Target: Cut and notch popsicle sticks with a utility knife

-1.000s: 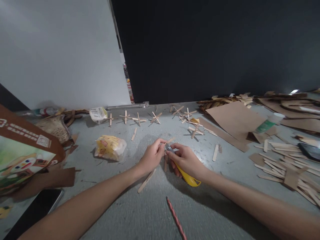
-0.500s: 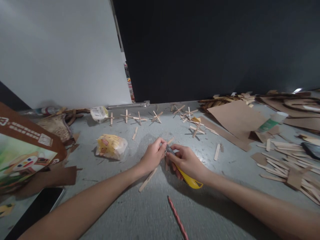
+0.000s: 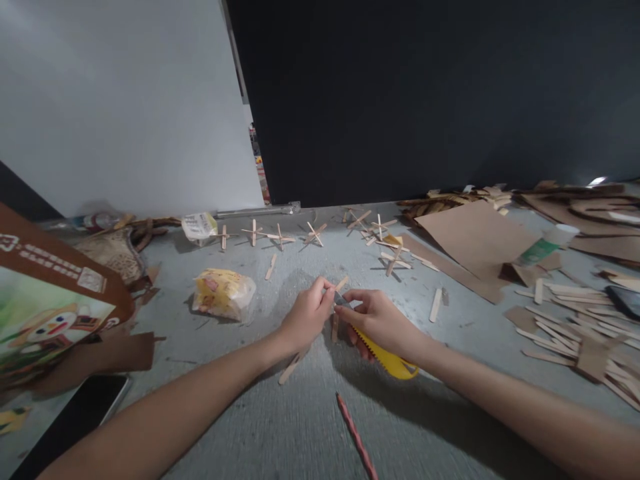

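Observation:
My right hand (image 3: 377, 320) is closed around a yellow utility knife (image 3: 387, 357), its grey blade end pointing up and left towards my left fingers. My left hand (image 3: 310, 310) is pinched shut on a wooden craft stick (image 3: 342, 283), whose end sticks out beyond the fingertips beside the blade. Whether the blade touches the stick, I cannot tell. Below the hands lies a short stick piece (image 3: 335, 330). A longer stick (image 3: 290, 370) runs partly under my left wrist. Nearer me rests a reddish twisted pencil (image 3: 356, 437).
Several crossed-stick pieces (image 3: 314, 235) stand along the back. To the left are a yellow plastic packet (image 3: 223, 293), a phone (image 3: 75, 427) and a printed bag (image 3: 55, 293). At right lie loose sticks (image 3: 555, 333), cardboard (image 3: 465, 240) and a green-and-white tube (image 3: 550, 243).
My right hand and the knife have shifted slightly right and down. More of the blade and the short stick piece below now shows. My left hand has barely moved.

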